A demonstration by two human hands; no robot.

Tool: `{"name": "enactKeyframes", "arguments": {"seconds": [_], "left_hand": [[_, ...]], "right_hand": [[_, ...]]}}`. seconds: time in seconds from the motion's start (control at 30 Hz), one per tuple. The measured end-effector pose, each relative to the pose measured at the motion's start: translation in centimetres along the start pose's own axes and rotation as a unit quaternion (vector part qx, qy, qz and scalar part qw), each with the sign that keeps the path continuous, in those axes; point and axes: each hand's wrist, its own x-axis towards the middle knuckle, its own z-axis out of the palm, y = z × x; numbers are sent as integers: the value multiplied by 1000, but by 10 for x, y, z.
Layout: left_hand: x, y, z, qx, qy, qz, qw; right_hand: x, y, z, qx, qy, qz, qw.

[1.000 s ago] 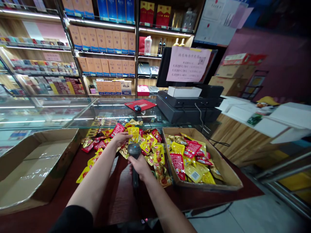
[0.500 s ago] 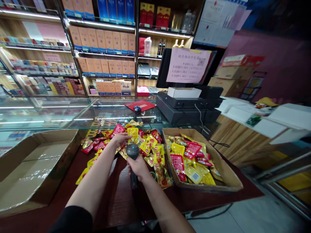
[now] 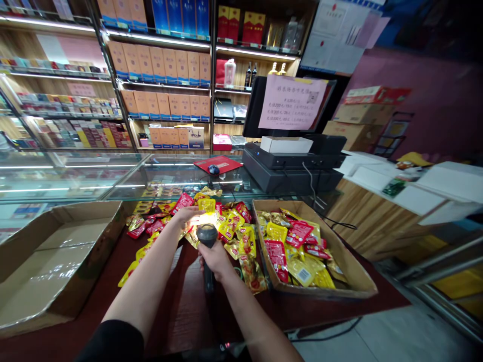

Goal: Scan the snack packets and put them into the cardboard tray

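Observation:
My right hand (image 3: 216, 259) is wrapped round the handle of a black handheld scanner (image 3: 207, 235), its head pointing away from me. Bright light falls just beyond the scanner, on a yellow packet (image 3: 207, 205) that my left hand (image 3: 187, 215) holds by its left side. Around both hands lies a loose pile of red, yellow and gold packets (image 3: 230, 224) on the dark red table (image 3: 177, 317). More packets fill a cardboard tray (image 3: 352, 266) to the right of my hands.
An open cardboard tray (image 3: 75, 251) stands at the left. Behind the pile are a glass counter (image 3: 169, 173), a mouse (image 3: 214, 169) on a red mat, and a monitor (image 3: 290, 103) with a paper sign. Stocked shelves line the back.
The scanner's light has come on and shines over the yellow packet and my left fingertips. Both hands have stayed in nearly the same place.

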Motion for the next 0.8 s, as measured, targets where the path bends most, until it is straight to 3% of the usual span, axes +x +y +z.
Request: {"name": "enactKeyframes", "arguments": {"seconds": [0.17,0.33,0.43,0.6,0.8], "left_hand": [[-9,7,1,18,4,-22,1000],[-33,13,9,2,-75,-34,997],[-49,15,24,-26,-130,-17,991],[-73,40,78,-77,-200,5,977],[-78,98,171,-135,-327,-22,935]], "right_hand": [[0,-3,-1,5,1,24,1000],[4,-21,-23,53,76,-97,991],[11,-37,-46,64,118,-82,987],[18,-69,-94,153,116,-41,980],[0,-112,-177,177,182,-124,959]]}}
